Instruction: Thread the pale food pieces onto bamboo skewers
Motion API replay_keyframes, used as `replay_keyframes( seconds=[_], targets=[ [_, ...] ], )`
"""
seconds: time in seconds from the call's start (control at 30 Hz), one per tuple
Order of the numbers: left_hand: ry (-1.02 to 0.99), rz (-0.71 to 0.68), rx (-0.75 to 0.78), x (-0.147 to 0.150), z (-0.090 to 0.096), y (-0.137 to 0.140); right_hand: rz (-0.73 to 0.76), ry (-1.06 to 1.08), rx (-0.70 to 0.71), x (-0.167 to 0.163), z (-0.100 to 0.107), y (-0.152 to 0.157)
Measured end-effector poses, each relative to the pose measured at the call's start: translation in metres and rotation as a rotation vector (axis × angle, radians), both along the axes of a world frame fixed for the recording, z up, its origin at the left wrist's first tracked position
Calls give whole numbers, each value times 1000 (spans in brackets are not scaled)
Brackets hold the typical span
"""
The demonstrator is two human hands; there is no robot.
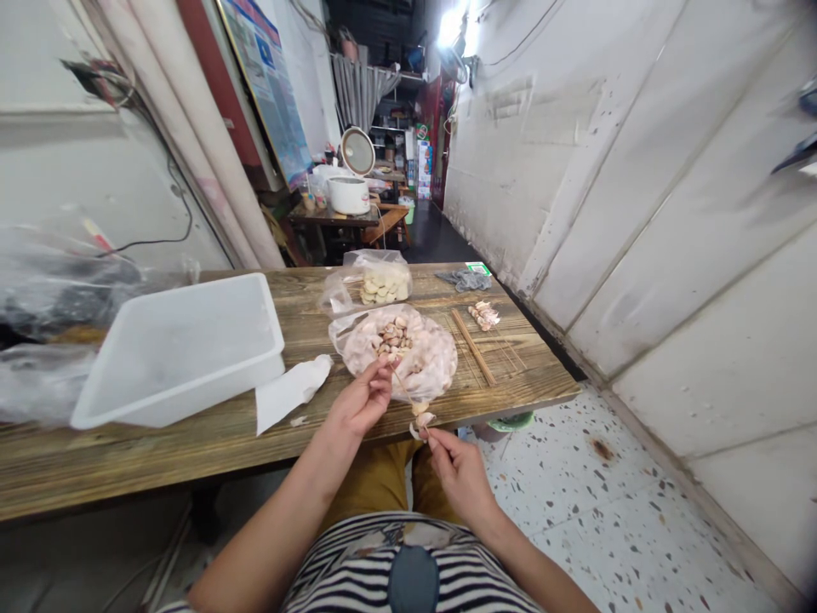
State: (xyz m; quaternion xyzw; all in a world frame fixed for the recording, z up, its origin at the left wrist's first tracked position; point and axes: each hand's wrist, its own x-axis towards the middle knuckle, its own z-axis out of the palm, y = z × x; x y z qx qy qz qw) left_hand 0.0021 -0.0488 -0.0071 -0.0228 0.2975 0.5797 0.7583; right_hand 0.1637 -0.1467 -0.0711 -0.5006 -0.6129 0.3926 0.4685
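My left hand [365, 400] is closed in a pinch on a thin wooden skewer [403, 383], over the near side of an open plastic bag. The skewer slants down towards my right hand [460, 472], with a few pale garlic cloves [421, 412] near its lower end. The fingers of my right hand pinch at the lowest clove, just off the table's front edge. Many pinkish garlic cloves [392, 339] lie in the plastic bag [440, 359]. Several filled skewers [483, 316] rest at the right, near a bundle of bare wooden skewers [473, 347].
A white plastic tub [185, 340] stands on the wooden table [306, 294], with white paper [294, 390] beside it. Behind the garlic is a bag of pale slices [385, 283]. Dark crumpled plastic [464, 280] lies at the back right. A bin [507, 426] sits below the table's edge.
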Motion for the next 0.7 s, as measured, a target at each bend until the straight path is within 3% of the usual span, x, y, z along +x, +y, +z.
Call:
replay_keyframes(
  seconds=[0.7],
  targets=[
    [150, 23, -12, 9, 1, -8, -21, -54, 49, 0, 3, -4]
  ],
)
